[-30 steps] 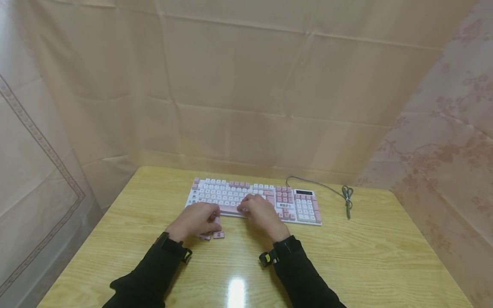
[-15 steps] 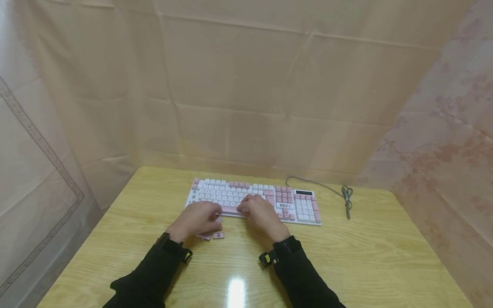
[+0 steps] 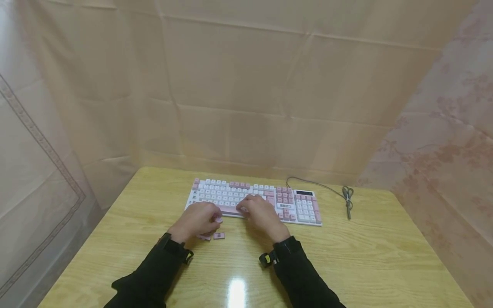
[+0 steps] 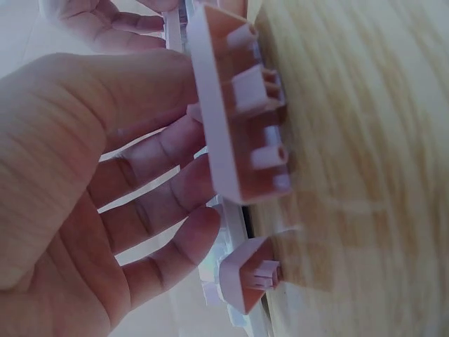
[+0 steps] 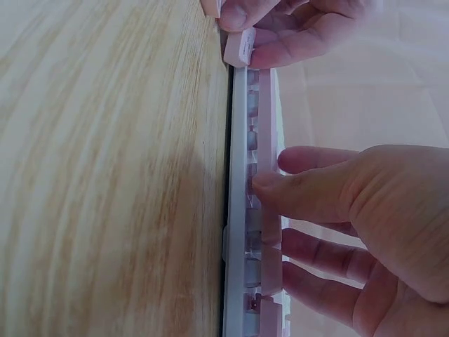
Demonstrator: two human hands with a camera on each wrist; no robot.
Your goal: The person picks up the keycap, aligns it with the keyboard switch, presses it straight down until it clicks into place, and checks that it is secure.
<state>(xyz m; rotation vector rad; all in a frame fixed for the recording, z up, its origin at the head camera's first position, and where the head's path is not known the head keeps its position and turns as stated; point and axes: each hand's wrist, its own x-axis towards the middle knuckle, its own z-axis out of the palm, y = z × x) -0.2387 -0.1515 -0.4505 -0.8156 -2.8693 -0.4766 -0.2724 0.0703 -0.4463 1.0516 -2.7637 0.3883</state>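
The pink-and-white keyboard (image 3: 223, 196) lies near the table's back edge. At its front edge my left hand (image 3: 198, 220) pinches a small pink keycap (image 5: 240, 48) between thumb and fingers. Two loose pink keycaps lie below that hand: a wider keycap (image 3: 219, 235), and another keycap (image 3: 204, 237) partly covered by the hand. Their hollow undersides and stems show in the left wrist view, where the wider one covers my left fingertips. My right hand (image 3: 262, 214) has its thumb on the front and its index finger behind the pink space bar (image 5: 265, 119), gripping it near its right end.
A grey cable (image 3: 319, 183) runs from the keyboard's back to a tied bundle (image 3: 348, 199) at the right. The wooden table (image 3: 369, 252) continues in front and to both sides. A beige cloth (image 3: 246, 107) hangs behind it.
The keycap in my left fingers has turned and is now more covered by them. My right hand stays at the space bar, almost still.
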